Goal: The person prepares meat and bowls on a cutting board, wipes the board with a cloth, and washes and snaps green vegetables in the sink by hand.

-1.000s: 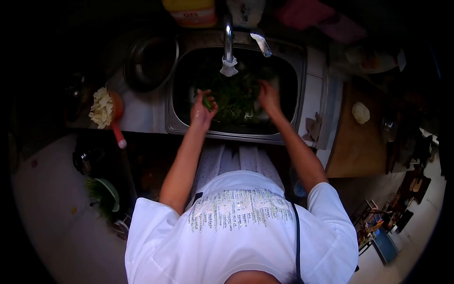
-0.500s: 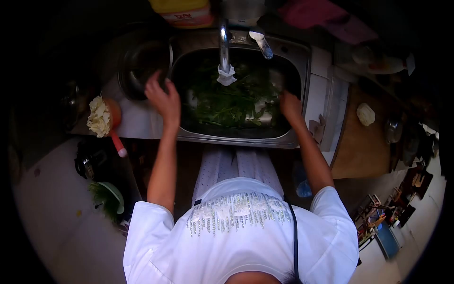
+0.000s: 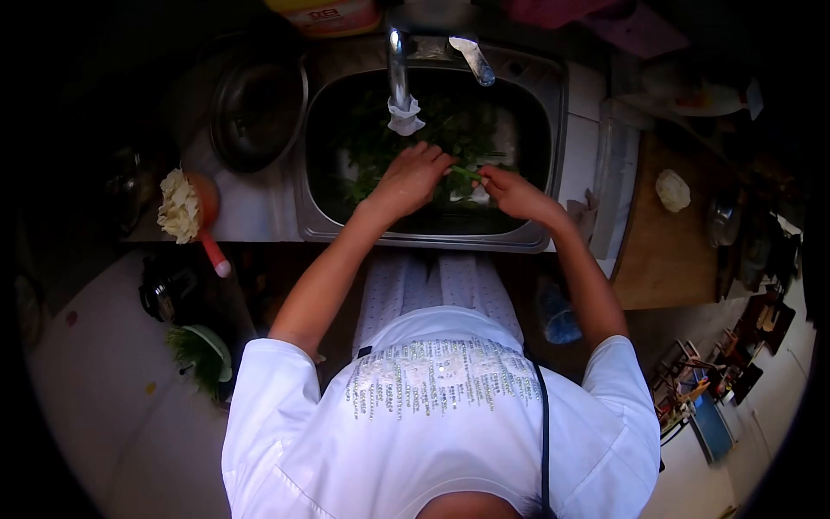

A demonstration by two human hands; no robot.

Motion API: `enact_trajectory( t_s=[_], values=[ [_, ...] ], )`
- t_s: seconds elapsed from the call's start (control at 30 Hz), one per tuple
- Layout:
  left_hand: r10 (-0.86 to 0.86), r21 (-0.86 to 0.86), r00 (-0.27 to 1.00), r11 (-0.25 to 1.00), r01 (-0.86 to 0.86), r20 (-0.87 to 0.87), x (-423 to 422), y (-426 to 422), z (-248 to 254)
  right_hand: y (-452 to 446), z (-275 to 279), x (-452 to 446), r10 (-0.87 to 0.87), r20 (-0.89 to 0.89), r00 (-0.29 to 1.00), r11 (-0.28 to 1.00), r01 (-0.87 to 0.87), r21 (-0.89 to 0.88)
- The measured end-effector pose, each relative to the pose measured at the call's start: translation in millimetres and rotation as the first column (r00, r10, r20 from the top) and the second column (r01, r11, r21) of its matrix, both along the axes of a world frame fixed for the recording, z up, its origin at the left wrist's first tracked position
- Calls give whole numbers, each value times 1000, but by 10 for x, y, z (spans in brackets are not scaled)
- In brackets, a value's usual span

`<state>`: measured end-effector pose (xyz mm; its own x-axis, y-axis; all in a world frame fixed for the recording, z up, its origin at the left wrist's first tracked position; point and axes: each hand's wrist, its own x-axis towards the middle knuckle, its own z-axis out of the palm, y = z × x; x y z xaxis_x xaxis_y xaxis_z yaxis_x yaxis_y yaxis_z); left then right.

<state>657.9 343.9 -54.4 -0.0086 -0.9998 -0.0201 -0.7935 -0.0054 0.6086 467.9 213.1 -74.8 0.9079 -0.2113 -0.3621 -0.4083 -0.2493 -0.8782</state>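
Over the steel sink [image 3: 303, 182], my left hand [image 3: 408, 180] and my right hand [image 3: 519, 194] hold a green vegetable stem [image 3: 467, 173] between them. The fingers of my left hand pinch one end, and those of my right hand grip the other. Below and behind the hands, dark leafy greens [image 3: 450, 130] lie in the sink, partly hidden by my left hand. The faucet [image 3: 398, 73] hangs over the greens, with a white piece around its spout.
A metal bowl [image 3: 259, 112] stands left of the sink. Beside it, an orange-handled container [image 3: 206, 199] holds pale vegetable pieces [image 3: 179, 208]. To the right is a wooden board [image 3: 661, 251] with a pale lump [image 3: 673, 190]. A yellow container [image 3: 324, 16] stands behind the sink.
My left hand has moved right from the sink's left edge to its middle. My right hand has shifted slightly left, and a green stem now stretches between both hands.
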Motion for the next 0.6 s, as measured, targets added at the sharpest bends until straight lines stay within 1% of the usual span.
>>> enact_trajectory(
  t_s=[0.03,0.1,0.13,0.2,0.23,0.3,0.33,0.37,0.4,0.43,0.47,0.5,0.53,0.57,0.6],
  values=[
    [4,8,1000,1000,-4,9,-4,26,8,20,16,18,0,2,1000,1000,0,3],
    [9,16,1000,1000,-9,19,-10,69,13,47,51,52,7,-23,1000,996,-9,-93],
    [17,15,999,1000,-17,27,-13,92,7,76,51,71,7,-22,1000,996,-9,-92],
    [25,13,999,1000,-26,34,-50,135,6,126,41,100,-29,-126,992,974,0,-226],
    [49,39,997,998,-51,58,-96,144,11,140,-35,92,-29,-125,992,974,-1,-227],
    [74,63,994,995,-79,82,-143,172,8,160,-300,70,-16,-99,995,860,-37,-509],
    [121,33,989,992,-124,89,-151,190,3,113,-381,44,-14,-99,995,859,-39,-510],
    [170,3,981,985,-171,95,-151,203,2,31,-456,-1,-231,-13,973,900,208,-383],
    [175,1,980,984,-176,97,-131,210,2,-20,-407,42,-444,38,895,868,440,-230],
    [160,-14,983,987,-159,87,-114,231,8,-29,-367,87,-493,-136,859,870,489,-70],
    [143,-30,987,990,-141,77,-112,245,13,-6,-317,117,-492,-139,860,871,487,-69],
    [144,-30,987,989,-142,76,-112,239,23,33,-159,213,-348,-43,936,936,344,-78],
    [120,-13,991,993,-120,52,-110,231,37,79,-1,306,-190,51,980,976,194,-100],
    [97,3,995,995,-97,29,-106,229,50,131,142,384,-81,-22,996,994,79,-79],
    [98,3,995,995,-99,32,-99,231,59,198,147,415,-79,-19,997,994,78,-79]
  ],
)
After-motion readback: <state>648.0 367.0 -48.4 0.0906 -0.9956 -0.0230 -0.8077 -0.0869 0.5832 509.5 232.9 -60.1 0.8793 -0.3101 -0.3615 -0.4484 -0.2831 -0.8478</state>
